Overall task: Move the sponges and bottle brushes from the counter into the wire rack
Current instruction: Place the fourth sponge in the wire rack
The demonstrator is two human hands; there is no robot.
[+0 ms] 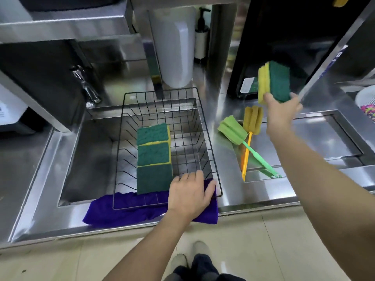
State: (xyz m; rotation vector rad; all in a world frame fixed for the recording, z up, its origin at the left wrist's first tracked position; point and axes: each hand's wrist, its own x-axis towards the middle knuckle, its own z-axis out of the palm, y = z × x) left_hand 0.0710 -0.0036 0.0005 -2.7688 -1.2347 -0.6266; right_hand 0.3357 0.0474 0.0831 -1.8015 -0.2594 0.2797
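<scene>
Two sponges point(274, 82) are gripped in the right hand point(282, 112), raised above the bench point(253, 191). The wire rack point(213, 151), containing three sponges point(154, 157), is steadied by the left hand point(188, 193), laid open on its rim. Two bottle brushes point(243, 134) lie on the bench.

left hand point(187, 194) flat, fingers spread; right hand point(282, 112) raised, apparently gripping.

Right grip point(283, 110) has a yellow-green sponge point(274, 83) up in the air. Below it, two bottle brushes point(243, 136) lie crossed on the desk; off to its left, three sponges point(154, 157) line the black wire rack point(211, 138).
</scene>
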